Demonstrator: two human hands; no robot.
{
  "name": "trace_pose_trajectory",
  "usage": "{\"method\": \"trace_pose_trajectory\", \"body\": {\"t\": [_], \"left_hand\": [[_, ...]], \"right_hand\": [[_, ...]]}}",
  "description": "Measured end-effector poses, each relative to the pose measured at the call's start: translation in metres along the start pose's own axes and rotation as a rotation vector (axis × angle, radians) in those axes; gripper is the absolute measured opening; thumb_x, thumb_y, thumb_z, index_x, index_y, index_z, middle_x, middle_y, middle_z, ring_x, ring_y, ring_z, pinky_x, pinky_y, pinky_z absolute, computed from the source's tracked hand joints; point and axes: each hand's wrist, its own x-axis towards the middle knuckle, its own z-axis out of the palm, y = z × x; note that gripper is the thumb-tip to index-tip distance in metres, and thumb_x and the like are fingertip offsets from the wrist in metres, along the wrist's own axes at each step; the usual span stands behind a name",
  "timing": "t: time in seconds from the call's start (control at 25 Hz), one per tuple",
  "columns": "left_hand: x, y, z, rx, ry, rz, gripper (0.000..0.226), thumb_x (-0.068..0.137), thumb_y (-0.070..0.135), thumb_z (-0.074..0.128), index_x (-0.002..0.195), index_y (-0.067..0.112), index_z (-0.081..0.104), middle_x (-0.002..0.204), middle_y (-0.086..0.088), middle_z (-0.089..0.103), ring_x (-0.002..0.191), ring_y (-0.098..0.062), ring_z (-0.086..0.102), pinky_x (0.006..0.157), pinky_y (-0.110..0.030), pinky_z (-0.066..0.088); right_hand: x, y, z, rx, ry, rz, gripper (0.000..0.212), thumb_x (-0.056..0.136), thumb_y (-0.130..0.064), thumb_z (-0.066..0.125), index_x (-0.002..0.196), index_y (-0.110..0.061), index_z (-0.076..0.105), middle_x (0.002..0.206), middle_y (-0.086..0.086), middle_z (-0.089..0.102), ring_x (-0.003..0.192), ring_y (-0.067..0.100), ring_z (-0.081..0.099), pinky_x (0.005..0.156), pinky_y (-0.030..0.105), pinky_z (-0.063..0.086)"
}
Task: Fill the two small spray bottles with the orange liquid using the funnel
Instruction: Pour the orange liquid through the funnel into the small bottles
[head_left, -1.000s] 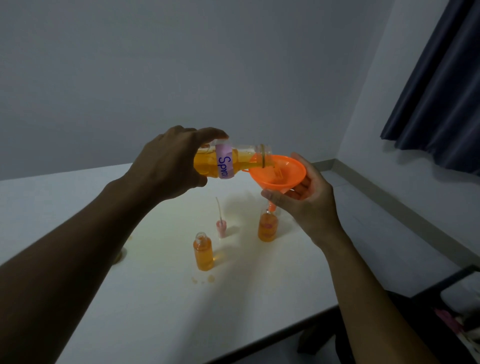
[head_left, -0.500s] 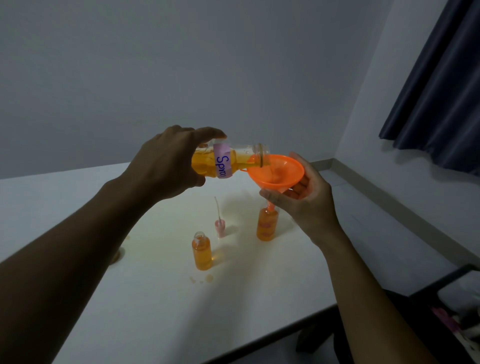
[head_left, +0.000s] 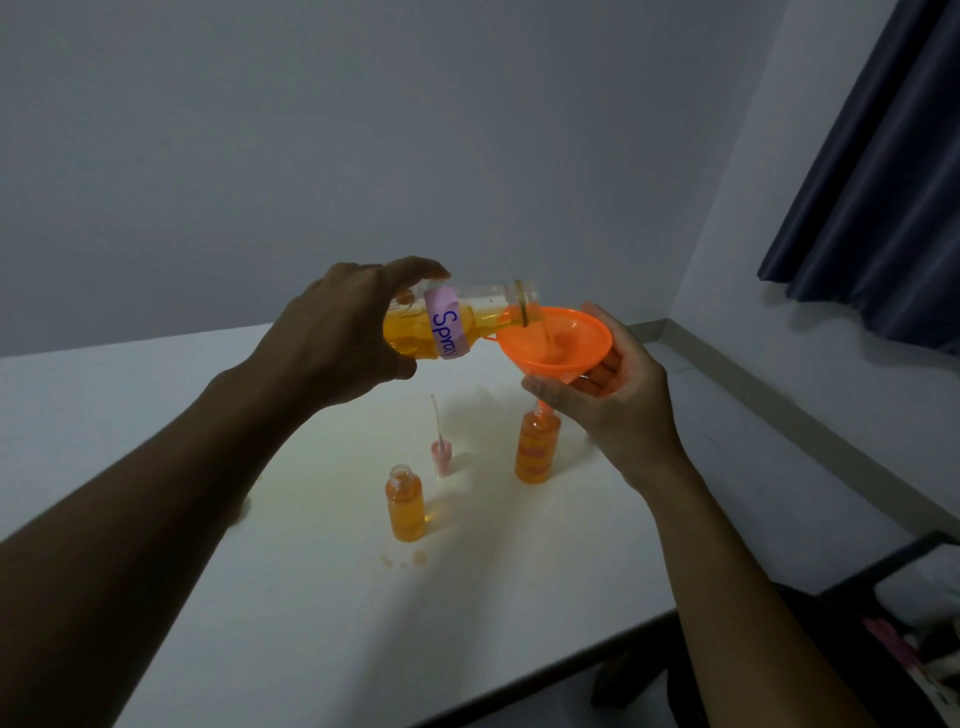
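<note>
Orange drops (head_left: 402, 560) lay on the white table (head_left: 467, 597), below and left of the funnel (head_left: 556, 343). Just beyond them stood an uncapped small spray bottle (head_left: 405, 504), nearly full of orange liquid, well apart from the funnel. A pink pump head (head_left: 440, 457) with its tube pointing up stood a little closer to the funnel. Directly under the funnel stood the second small spray bottle (head_left: 537, 447), with the spout at its neck. Right hand (head_left: 618, 395) cupped the funnel bowl from below, fingers curled round it. Left hand (head_left: 337, 338) gripped the labelled bottle (head_left: 457, 325), tipped almost level, its mouth over the funnel's left rim, liquid running in.
</note>
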Motion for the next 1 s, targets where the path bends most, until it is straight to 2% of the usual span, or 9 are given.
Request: {"method": "trace_pose_trajectory", "body": {"t": [0.28,0.52,0.72,1.0], "left_hand": [[-0.008,0.002,0.006,-0.152,0.041,-0.059,0.087,0.058,0.012,0.089,0.134,0.022,0.048,0.120,-0.010,0.065,0.102,-0.031,0.063,0.077,-0.037,0.054],[-0.013,0.002,0.011,-0.243,0.062,-0.188,0.087,0.056,0.018,0.090,0.132,0.029,0.049,0.116,-0.004,0.065,0.091,-0.017,0.057,0.069,-0.024,0.043],[-0.020,0.003,0.014,-0.271,0.079,-0.223,0.088,0.056,0.021,0.091,0.133,0.027,0.048,0.120,-0.005,0.064,0.099,-0.021,0.059,0.073,-0.028,0.044],[-0.028,-0.004,0.016,-0.286,0.087,-0.279,0.088,0.055,0.026,0.091,0.132,0.029,0.048,0.119,-0.004,0.064,0.099,-0.020,0.060,0.074,-0.031,0.047]], "right_hand": [[0.002,-0.001,0.001,-0.026,0.020,0.004,0.103,0.058,-0.045,0.092,0.147,-0.030,0.042,0.141,-0.004,0.055,0.125,0.019,0.058,0.094,0.041,0.058],[0.000,-0.006,0.000,-0.054,0.062,0.017,0.107,0.053,-0.055,0.090,0.147,-0.032,0.042,0.141,-0.006,0.054,0.124,0.018,0.057,0.094,0.042,0.058],[0.000,-0.010,0.001,-0.051,0.074,0.008,0.108,0.054,-0.053,0.091,0.147,-0.032,0.041,0.140,-0.007,0.054,0.125,0.017,0.057,0.095,0.040,0.057],[-0.001,-0.014,0.001,-0.057,0.114,-0.008,0.105,0.056,-0.055,0.089,0.147,-0.031,0.041,0.141,-0.007,0.053,0.125,0.018,0.056,0.093,0.036,0.057]]}}
